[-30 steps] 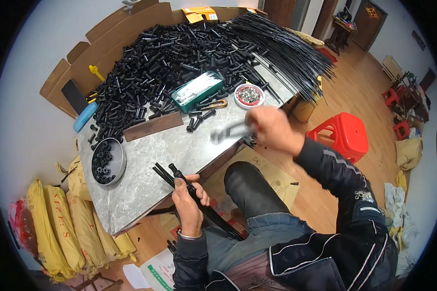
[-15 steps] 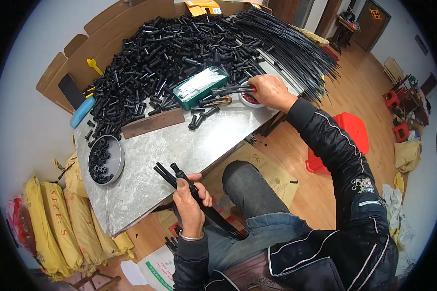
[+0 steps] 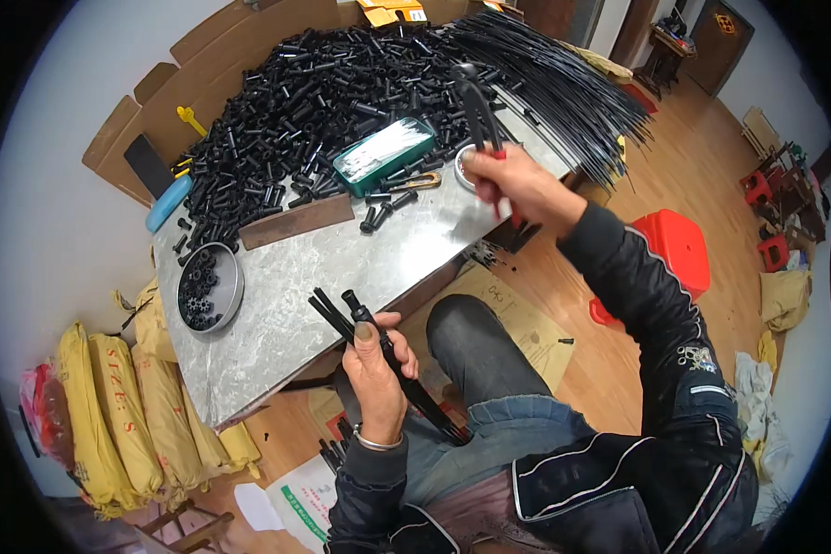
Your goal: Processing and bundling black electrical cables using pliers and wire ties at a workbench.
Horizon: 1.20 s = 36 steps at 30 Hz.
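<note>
where it touched tin, right hand (image 3: 512,185) lifts pliers (image 3: 478,106)

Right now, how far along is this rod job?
Early, it seems. Done: the left hand grips a few black rods, one capped with a black sleeve. In hand: the right hand lifts pliers over the table. Left: a large pile of sleeves and the rod bundle.

I see a flat green box with a pale top (image 3: 384,154) at upper centre on the table. Yellow wrapped packages (image 3: 129,420) stand at lower left. A white-and-green printed sheet (image 3: 307,503) lies at bottom centre.
</note>
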### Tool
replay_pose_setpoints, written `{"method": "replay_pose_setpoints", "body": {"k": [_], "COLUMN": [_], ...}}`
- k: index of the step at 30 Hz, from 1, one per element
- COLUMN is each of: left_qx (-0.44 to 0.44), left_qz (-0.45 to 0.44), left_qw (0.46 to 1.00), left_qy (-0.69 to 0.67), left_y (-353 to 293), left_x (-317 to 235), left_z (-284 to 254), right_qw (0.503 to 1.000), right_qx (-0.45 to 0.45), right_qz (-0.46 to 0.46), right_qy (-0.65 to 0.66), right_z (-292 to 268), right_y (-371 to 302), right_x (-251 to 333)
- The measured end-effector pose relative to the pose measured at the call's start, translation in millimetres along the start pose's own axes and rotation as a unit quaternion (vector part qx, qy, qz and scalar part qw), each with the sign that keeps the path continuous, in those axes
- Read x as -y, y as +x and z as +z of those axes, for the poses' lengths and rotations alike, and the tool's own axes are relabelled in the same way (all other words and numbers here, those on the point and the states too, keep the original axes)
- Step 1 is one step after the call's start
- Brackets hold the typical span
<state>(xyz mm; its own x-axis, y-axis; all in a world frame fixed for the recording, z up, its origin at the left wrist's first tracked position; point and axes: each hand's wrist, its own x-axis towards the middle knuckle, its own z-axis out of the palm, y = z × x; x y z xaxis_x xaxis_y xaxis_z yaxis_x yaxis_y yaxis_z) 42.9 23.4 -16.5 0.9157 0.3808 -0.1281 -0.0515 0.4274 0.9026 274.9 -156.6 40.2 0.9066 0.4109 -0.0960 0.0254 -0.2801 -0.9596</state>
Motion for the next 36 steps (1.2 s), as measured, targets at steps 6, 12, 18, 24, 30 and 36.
{"method": "replay_pose_setpoints", "body": {"k": [6, 12, 18, 24, 30, 36], "left_qx": [0.018, 0.0, 0.002, -0.001, 0.021, -0.001], "left_qz": [0.044, 0.064, 0.068, 0.106, 0.109, 0.105], "left_qw": [0.999, 0.997, 0.997, 0.992, 0.992, 0.992], "left_qy": [-0.001, 0.04, 0.042, 0.068, 0.064, 0.074], "left_y": [-19, -33, -49, -50, -50, -49], "left_x": [-10, -16, -20, -19, -18, -18], "left_z": [15, 22, 25, 26, 24, 22], "right_qw": [0.911, 0.88, 0.94, 0.936, 0.889, 0.896], "right_qx": [0.149, 0.181, 0.09, 0.08, 0.1, 0.13], "right_qz": [0.031, 0.051, -0.014, 0.0, 0.043, 0.038], "right_qy": [0.383, 0.437, 0.328, 0.344, 0.445, 0.424], "right_z": [89, 132, 131, 134, 142, 141], "right_y": [-83, -124, -139, -144, -145, -146], "right_x": [-5, -13, -8, -17, -15, -5]}}
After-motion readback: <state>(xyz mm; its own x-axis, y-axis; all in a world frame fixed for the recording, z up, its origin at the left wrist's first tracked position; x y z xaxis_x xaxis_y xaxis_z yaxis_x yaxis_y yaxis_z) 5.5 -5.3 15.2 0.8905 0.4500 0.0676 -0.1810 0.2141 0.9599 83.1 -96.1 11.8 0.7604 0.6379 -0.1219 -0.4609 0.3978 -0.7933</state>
